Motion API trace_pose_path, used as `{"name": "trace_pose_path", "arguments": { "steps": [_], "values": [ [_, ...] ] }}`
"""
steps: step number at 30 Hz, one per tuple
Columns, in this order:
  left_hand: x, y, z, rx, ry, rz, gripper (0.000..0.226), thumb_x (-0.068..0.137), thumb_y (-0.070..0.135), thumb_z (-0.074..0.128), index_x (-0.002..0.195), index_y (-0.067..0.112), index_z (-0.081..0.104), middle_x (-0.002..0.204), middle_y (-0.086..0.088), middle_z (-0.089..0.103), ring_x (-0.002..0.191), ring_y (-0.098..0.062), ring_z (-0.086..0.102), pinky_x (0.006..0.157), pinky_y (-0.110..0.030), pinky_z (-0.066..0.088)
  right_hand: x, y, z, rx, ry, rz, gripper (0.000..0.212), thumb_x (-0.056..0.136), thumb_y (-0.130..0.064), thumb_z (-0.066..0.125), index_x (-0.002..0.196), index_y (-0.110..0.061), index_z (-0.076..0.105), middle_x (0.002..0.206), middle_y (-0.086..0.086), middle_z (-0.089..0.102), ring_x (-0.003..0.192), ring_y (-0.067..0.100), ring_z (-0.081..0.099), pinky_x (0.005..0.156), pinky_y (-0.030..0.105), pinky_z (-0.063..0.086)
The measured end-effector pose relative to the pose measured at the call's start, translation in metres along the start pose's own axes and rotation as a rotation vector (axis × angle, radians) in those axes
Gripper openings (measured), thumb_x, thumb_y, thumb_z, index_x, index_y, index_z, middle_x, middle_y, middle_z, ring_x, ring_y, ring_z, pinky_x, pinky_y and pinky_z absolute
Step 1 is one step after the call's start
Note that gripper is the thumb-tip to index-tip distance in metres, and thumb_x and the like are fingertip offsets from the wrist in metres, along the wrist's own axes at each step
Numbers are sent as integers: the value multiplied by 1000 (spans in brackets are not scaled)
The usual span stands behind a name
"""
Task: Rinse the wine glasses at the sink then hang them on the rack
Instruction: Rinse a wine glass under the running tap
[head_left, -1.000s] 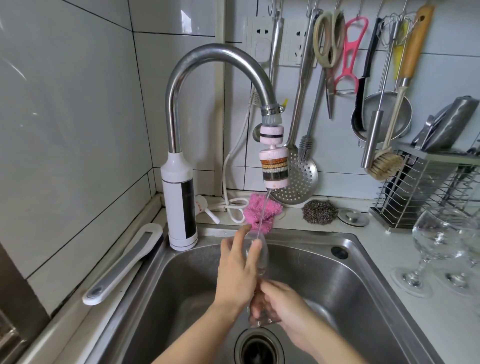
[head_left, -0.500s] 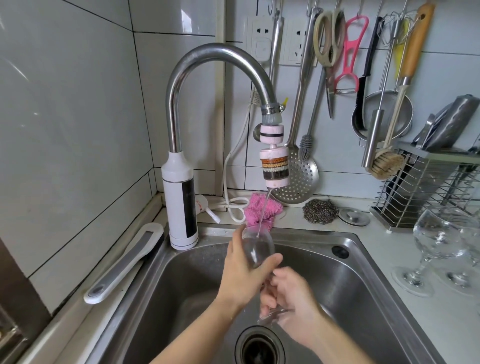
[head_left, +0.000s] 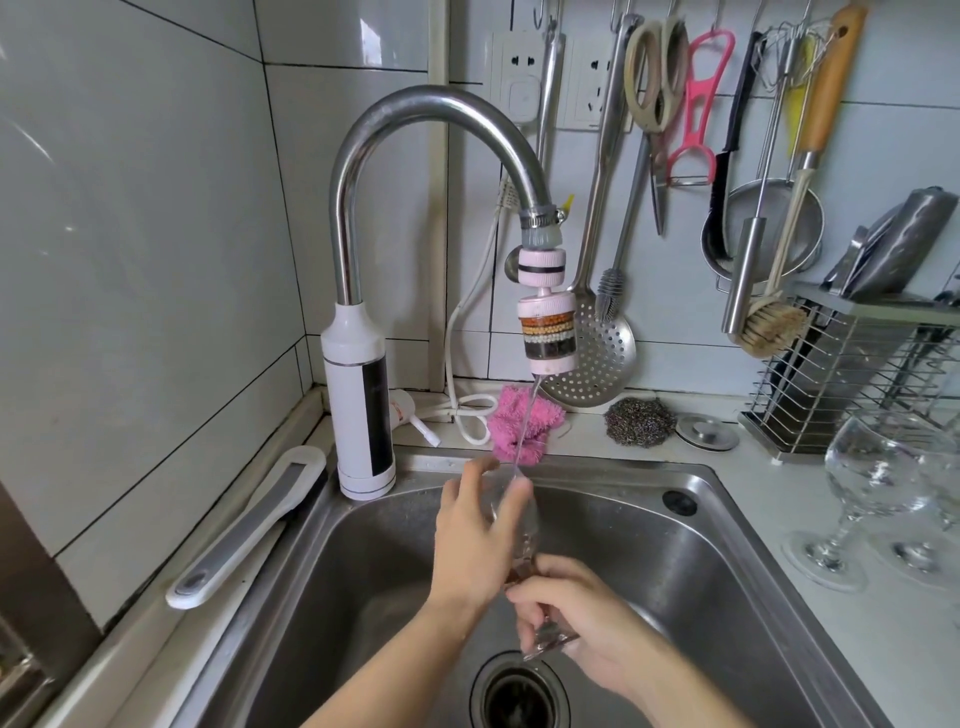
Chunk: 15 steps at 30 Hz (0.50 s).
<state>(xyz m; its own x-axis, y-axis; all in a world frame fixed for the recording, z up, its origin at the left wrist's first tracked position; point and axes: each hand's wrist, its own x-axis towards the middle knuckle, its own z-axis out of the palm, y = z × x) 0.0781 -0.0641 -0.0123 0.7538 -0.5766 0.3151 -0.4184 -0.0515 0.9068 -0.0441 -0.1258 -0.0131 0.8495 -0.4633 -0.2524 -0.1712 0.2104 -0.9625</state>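
Note:
A clear wine glass (head_left: 524, 525) stands upright over the steel sink (head_left: 691, 561), under a thin stream of water from the tap's filter head (head_left: 548, 332). My left hand (head_left: 475, 540) lies against the bowl, fingers wrapped around its left side and mostly hiding it. My right hand (head_left: 582, 618) grips the stem and foot low down, just above the drain (head_left: 519, 696). Two more wine glasses (head_left: 878, 478) stand upright on the counter at the right.
A curved steel tap (head_left: 431, 119) rises at the back left. Utensils hang on the wall above a pink cloth (head_left: 519, 421) and steel scourer (head_left: 639, 421). A wire rack (head_left: 852, 374) stands at the back right. A white-handled tool (head_left: 244, 525) lies left of the sink.
My left hand has shifted around the bowl, its fingers now covering more of the glass, as in rubbing. The glass and my right hand stay under the stream in nearly the same place.

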Motion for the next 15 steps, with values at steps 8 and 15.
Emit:
{"name": "trace_pose_path", "arguments": {
  "steps": [8,15],
  "values": [
    [-3,1,0,-46,-96,-37,57,71,61,77,117,39,52,122,12,54,113,-5,56,96,-26,43,0,3,-1,-136,91,29,21,82,0,63,65,-10,58,53,6,49,46,24,57,50,27,45],
    [-2,5,3,-96,68,-31,21,103,41,50,83,34,50,92,3,66,91,-21,60,82,-39,45,-1,0,2,-26,19,80,20,85,2,61,69,-7,55,56,9,51,49,26,58,50,28,48]
  ]
}}
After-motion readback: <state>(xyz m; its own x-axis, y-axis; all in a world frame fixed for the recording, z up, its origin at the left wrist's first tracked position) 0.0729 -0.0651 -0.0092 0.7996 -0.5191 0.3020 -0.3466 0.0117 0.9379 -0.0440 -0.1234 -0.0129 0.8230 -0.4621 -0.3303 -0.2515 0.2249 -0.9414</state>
